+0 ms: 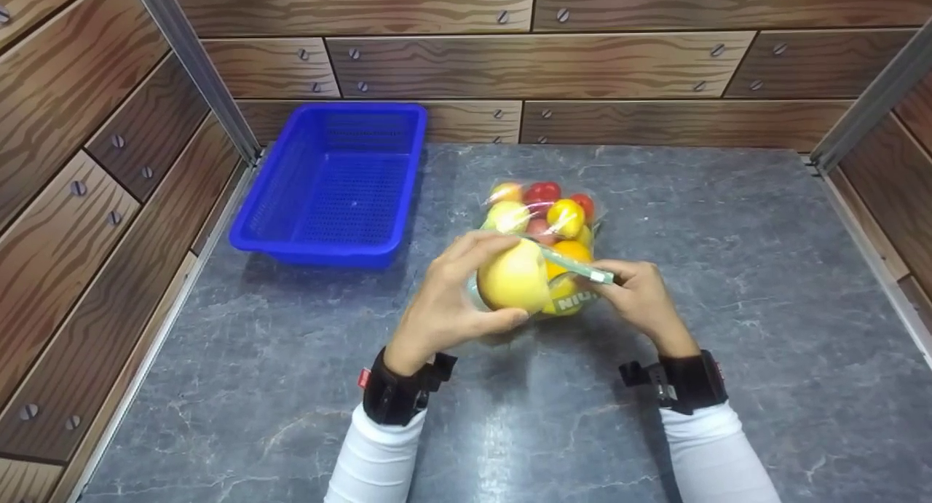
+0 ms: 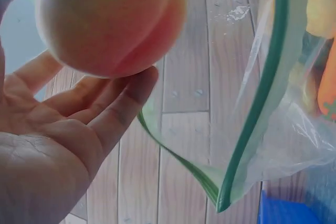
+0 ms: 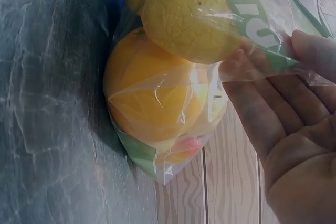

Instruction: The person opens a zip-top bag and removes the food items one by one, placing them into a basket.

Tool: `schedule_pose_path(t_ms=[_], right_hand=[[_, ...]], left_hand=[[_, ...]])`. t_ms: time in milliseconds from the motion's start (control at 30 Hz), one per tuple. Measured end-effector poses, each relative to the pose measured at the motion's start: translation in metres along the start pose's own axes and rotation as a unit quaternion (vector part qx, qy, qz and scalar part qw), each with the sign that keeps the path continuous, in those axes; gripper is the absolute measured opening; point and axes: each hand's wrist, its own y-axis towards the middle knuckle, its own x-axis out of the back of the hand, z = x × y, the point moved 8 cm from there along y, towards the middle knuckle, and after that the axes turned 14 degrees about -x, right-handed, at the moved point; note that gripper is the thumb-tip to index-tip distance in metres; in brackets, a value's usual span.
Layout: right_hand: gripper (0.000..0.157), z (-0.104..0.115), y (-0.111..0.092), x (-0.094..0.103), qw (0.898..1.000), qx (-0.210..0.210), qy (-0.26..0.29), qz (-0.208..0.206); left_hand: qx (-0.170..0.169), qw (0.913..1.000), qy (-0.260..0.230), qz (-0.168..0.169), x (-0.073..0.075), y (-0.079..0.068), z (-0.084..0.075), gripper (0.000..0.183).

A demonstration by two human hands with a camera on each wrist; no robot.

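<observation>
My left hand (image 1: 440,292) grips a round peach (image 1: 513,276), yellowish with a pink cleft in the left wrist view. The peach is at the mouth of a clear zip bag (image 3: 257,32), whose green zip strips (image 2: 257,103) stand apart. My right hand (image 1: 644,299) pinches the bag's edge near the end of the zip. Inside the bag lie several fruits: an orange fruit (image 3: 147,87), a wrinkled yellow fruit (image 3: 191,19), a pale green-yellow one (image 1: 506,217) and red ones (image 1: 542,195). Part of the bag is hidden behind the peach and left hand.
A blue plastic basket (image 1: 328,257) with perforated walls stands at the back left of the grey marbled tabletop (image 1: 291,372). Wood-patterned panels (image 1: 539,66) enclose the table at the back and both sides.
</observation>
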Motion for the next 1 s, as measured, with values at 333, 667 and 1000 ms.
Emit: schedule_pose_path(t_ms=[333, 667, 1000], right_hand=[[0.011, 0.001, 0.0, 0.001, 1.0, -0.008, 0.009, 0.013], [0.011, 0.001, 0.001, 0.002, 1.0, -0.003, 0.012, 0.013], [0.012, 0.0, 0.0, 0.003, 1.0, -0.008, 0.02, 0.011]], left_hand=[[0.027, 0.9928, -0.006, -0.117, 0.046, -0.004, 0.02, 0.074], [0.071, 0.9616, 0.046, -0.261, 0.099, -0.027, 0.057, 0.072], [0.084, 0.9435, 0.159, -0.279, 0.121, -0.035, 0.078, 0.073]])
